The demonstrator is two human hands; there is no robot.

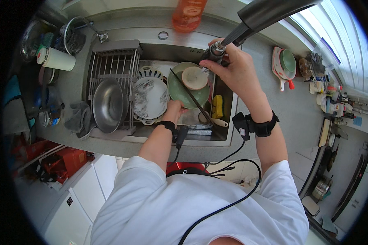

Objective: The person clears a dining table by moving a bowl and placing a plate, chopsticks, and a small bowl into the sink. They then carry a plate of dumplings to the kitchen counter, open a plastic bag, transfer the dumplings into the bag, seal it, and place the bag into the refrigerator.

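Observation:
My right hand (233, 61) is closed around the dark spray head of the kitchen faucet (214, 52), with water running from it into a small pale bowl (195, 78). That bowl sits in a larger green bowl (175, 88) in the sink. A pair of dark chopsticks (190, 95) lies slanted across the green bowl. My left hand (175, 109) is at the green bowl's lower left edge; whether its fingers grip the rim is hard to tell. Left of it, a marbled white plate (150, 98) rests on a larger handled dish (147, 121).
A metal drying rack (116, 55) holds a steel basin (109, 105) at the sink's left. A yellow sponge (217, 106) lies at the sink's right wall. An orange bottle (188, 18) stands behind the sink, and a gray cloth (79, 118) lies on the left counter.

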